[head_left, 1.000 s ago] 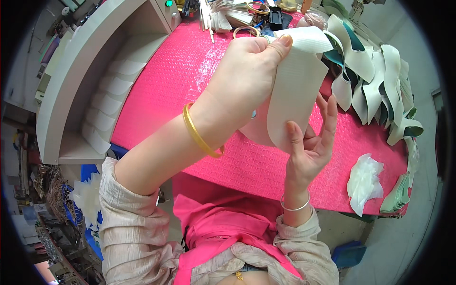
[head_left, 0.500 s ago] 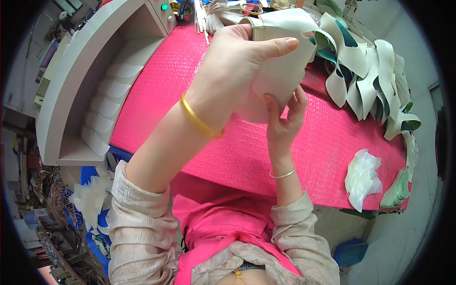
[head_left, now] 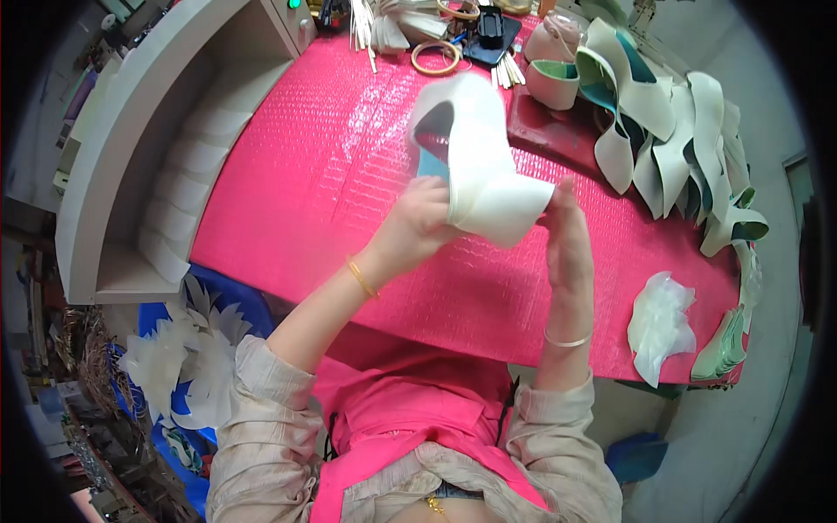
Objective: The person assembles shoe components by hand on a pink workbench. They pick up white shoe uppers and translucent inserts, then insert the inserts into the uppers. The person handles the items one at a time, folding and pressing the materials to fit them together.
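A white shoe upper (head_left: 488, 166) with a pale blue lining is held up over the pink-covered table, its shape slightly blurred. Around its near left edge the fingers of my left hand (head_left: 418, 222) are closed. My right hand (head_left: 571, 244) grips its right-hand tip between thumb and fingers; the fingertips are partly hidden. Several similar white uppers (head_left: 680, 144) with green and teal linings hang in a bunch at the far right.
Along the left of the pink table (head_left: 288, 192) stands a grey curved shelf unit (head_left: 105, 166) with several white pieces (head_left: 179, 187) inside. Tape rolls (head_left: 435, 58) and white strips lie at the back. Translucent sheets (head_left: 663, 322) and green pieces (head_left: 722, 349) lie at right.
The upper has come down nearer and turned, so its opening and blue lining now show. My left hand has dropped to its near edge; my right hand has moved right, to its tip.
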### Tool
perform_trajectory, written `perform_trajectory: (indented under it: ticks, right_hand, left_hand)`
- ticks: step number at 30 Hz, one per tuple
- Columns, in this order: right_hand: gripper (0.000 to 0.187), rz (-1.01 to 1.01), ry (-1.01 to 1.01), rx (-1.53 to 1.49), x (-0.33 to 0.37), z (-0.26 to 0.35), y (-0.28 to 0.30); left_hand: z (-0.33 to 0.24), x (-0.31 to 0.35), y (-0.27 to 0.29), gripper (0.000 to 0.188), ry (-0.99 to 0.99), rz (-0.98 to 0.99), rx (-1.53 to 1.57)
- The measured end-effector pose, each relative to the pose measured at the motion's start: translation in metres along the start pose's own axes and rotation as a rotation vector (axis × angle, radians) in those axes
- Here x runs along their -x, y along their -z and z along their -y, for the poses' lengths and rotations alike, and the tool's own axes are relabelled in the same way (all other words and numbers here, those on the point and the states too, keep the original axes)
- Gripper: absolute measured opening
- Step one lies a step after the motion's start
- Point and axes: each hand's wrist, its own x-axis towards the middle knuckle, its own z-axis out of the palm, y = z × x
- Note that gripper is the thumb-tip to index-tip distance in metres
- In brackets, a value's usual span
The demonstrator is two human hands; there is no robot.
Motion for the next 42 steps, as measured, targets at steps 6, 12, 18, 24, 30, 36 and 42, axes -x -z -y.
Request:
perform_trajectory:
  ticks: [6,12,18,24,30,36,42]
  right_hand:
    - [0.020,-0.069,0.343,-0.152,0.043,0.011,-0.035]
    - [0.012,0.301,0.382,-0.137,0.030,0.022,-0.022]
    - [0.014,0.078,0.191,0.047,-0.027,0.016,-0.049]
    - [0.014,0.131,0.138,0.018,-0.029,-0.001,-0.056]
    - [0.013,0.201,0.160,-0.011,-0.021,-0.011,-0.070]
    - [0.024,0.387,0.099,0.209,-0.018,-0.012,-0.086]
    - [0.074,0.205,0.577,0.521,-0.047,-0.020,-0.097]
  left_hand:
    - [0.008,0.033,-0.011,0.017,0.076,-0.010,0.061]
    - [0.012,0.040,-0.004,0.018,0.061,-0.003,0.170]
    - [0.007,0.046,0.008,0.019,0.072,0.096,0.274]
    - [0.007,0.063,0.011,0.023,0.187,0.109,0.392]
    - [0.001,0.067,0.020,0.034,0.320,0.082,0.656]
    - [-0.008,0.034,0.019,0.065,0.679,-0.158,1.122]
    - [-0.010,0.046,0.012,0.067,0.616,-0.279,1.050]
